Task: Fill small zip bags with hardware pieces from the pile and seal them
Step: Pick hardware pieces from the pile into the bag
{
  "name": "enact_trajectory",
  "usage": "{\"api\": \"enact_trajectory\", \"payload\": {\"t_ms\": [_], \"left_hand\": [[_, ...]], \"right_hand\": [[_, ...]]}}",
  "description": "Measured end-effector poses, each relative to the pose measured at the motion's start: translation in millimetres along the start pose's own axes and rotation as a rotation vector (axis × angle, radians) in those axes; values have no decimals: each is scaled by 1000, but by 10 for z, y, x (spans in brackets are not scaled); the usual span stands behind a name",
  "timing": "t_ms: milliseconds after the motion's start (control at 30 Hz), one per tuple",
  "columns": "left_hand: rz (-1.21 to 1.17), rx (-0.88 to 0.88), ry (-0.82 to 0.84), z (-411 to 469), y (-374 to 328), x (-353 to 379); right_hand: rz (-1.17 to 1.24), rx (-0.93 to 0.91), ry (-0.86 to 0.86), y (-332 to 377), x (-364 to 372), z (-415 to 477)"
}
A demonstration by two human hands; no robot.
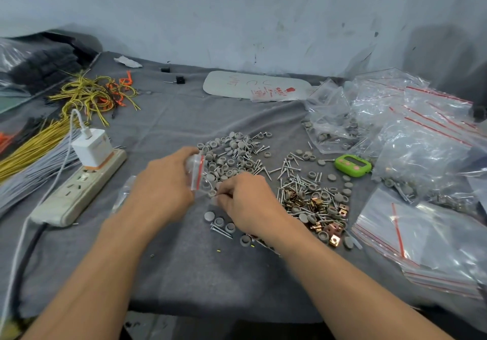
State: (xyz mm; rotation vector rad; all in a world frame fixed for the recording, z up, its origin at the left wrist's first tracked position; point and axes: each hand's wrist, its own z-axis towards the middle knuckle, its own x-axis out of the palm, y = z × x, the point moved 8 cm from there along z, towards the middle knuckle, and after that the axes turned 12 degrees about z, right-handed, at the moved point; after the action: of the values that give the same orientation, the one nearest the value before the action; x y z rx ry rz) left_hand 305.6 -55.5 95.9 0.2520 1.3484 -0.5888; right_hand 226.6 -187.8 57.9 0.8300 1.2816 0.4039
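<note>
clear plastic with a red seal strip along its mouth, the small zip bag (200, 174) is held just above the grey cloth surface (197, 273), at the near-left edge of the hardware pile (237, 155). the bag is crumpled and stands on end, so the red strip runs almost upright, and a few grey caps show through its wall. the left hand (163, 184) grips it from the left, fingers curled round its far side. the right hand (245, 197) meets it from the right with its fingers drawn into a tight pinch at the bag's near lower corner, where one grey cap sits right at the fingertips; whether the cap is also held i cannot tell. the pile spreads behind and to the right of the hands: round grey caps (232, 144), silver screws (290, 179) and, nearer the right forearm, copper-coloured clips (319, 204). a few caps and screws lie apart just in front of the hands. a green timer (353, 165) sits beside the pile on the right. further right lie filled clear bags (395, 128) and a flat stack of empty zip bags (427, 234) with red strips. on the left a power strip (79, 189) carries a white charger (92, 150), with yellow wires (95, 94) beyond it.
</note>
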Motion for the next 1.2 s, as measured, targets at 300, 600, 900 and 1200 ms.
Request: {"api": "enact_trajectory", "payload": {"t_ms": [300, 600, 900, 1200], "left_hand": [[-47, 156, 281, -55, -184, 211], [-318, 181, 184, -64, -347, 86], [-393, 56, 44, 45, -136, -31], [-381, 68, 53, 33, -178, -19]], "right_hand": [[172, -49, -144, 58, -408, 3], [173, -114, -60, 316, -301, -19], [-24, -1, 16, 80, -496, -159], [-325, -11, 132, 153, -88, -323]]}}
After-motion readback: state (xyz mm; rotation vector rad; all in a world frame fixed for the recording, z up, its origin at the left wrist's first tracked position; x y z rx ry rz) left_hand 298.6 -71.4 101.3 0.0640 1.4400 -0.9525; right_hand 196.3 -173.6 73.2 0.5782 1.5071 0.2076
